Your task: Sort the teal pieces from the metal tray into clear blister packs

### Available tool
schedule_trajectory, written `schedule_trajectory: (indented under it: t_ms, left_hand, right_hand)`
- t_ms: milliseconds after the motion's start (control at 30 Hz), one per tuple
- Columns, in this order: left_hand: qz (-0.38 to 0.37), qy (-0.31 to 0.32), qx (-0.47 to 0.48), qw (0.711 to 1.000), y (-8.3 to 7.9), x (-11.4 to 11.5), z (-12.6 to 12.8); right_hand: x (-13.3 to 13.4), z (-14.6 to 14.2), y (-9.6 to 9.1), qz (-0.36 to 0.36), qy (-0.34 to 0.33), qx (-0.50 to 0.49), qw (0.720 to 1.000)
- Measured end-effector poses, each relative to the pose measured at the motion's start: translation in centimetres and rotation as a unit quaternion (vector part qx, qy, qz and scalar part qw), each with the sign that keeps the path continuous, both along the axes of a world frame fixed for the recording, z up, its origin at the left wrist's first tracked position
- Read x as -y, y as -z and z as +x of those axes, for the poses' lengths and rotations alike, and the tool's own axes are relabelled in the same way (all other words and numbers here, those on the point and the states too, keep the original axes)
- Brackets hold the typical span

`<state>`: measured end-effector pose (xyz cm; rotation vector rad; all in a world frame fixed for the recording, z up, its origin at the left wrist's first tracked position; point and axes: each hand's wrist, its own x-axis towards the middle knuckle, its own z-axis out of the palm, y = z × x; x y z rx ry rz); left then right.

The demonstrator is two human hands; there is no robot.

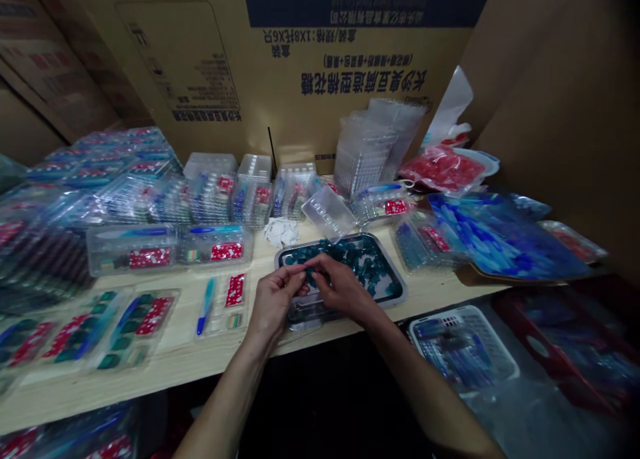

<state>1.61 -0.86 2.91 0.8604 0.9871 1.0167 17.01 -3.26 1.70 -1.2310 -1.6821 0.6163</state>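
Observation:
My left hand (278, 291) and my right hand (343, 287) meet over the near left side of a shallow tray (400, 298). Their fingertips are closed together on a small dark teal piece (311, 276), mostly covered by the fingers. Many similar dark teal pieces (373, 262) lie loose in the tray. To the left is a clear blister pack (220, 316) holding a blue pen (205, 306), a red-and-white patterned packet (235, 290) and a small striped block (234, 320). Further left, other clear packs (137, 329) hold dark teal pieces as well.
Filled clear packs (210, 199) stand in rows behind, beside stacked clear trays (367, 146). White scraps (281, 232) lie behind the tray. A box of blue pens (500, 239) is at right, with a white basket (465, 349) below. Large cardboard (280, 112) walls the back.

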Motion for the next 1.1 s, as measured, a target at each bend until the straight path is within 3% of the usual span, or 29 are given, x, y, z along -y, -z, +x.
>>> schedule_trajectory:
  t_ms: [133,233,467,633,700,800,900,1100]
  left_hand:
    - [-0.06,0.003,0.074,0.995,-0.2,0.8,0.0]
    - [-0.058,-0.009,0.078,0.995,0.3,1.4,0.2]
    - [-0.023,-0.055,0.04,0.997,1.5,1.4,0.2]
    - [-0.029,-0.056,0.038,0.997,1.1,1.2,-0.2]
    - [-0.045,-0.063,0.045,0.996,0.8,1.3,-0.2]
    - [-0.061,-0.063,0.052,0.995,0.8,1.6,0.0]
    - [-0.045,-0.075,0.045,0.995,1.1,1.8,0.1]
    - [-0.021,-0.094,0.036,0.995,1.7,1.6,0.0]
  right_hand:
    - [-0.5,-0.8,1.1,-0.057,0.024,-0.104,0.993]
    - [-0.5,-1.4,1.7,-0.068,0.013,-0.172,0.983]
    - [0.0,-1.6,1.5,-0.088,0.034,-0.144,0.985]
    - [-0.1,-1.1,1.1,-0.153,-0.028,-0.199,0.968]
    - [0.1,-1.4,1.0,-0.138,0.002,-0.187,0.973]
    - [0.6,-2.5,1.1,-0.038,0.092,-0.079,0.992]
    - [1.1,-3.3,1.1,0.046,0.111,0.012,0.993]
    - [1.1,-3.3,0.7,0.0,0.089,-0.007,0.996]
